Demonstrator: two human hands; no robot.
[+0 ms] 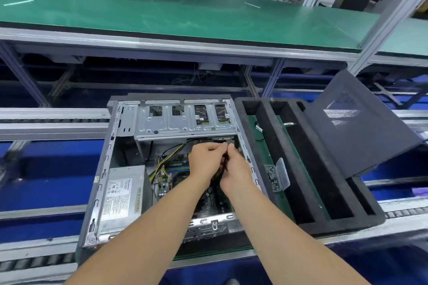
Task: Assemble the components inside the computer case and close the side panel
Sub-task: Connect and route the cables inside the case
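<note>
An open grey computer case [108, 159] lies on its side on the conveyor line. Inside it are a silver power supply [121, 194], a metal drive cage [183, 122] at the far end and the motherboard [165, 183] with yellow and black wires. Both hands are inside the case, just below the drive cage. My left hand [205, 161] and my right hand [236, 172] have their fingers curled together around a thin dark cable [225, 162]. The black perforated side panel [356, 127] leans off to the right, apart from the case.
A black foam tray [347, 218] with long slots sits right of the case, the side panel propped on it. A small clear box of screws [276, 176] stands on the tray's left edge. A green workbench [185, 14] runs across behind the conveyor.
</note>
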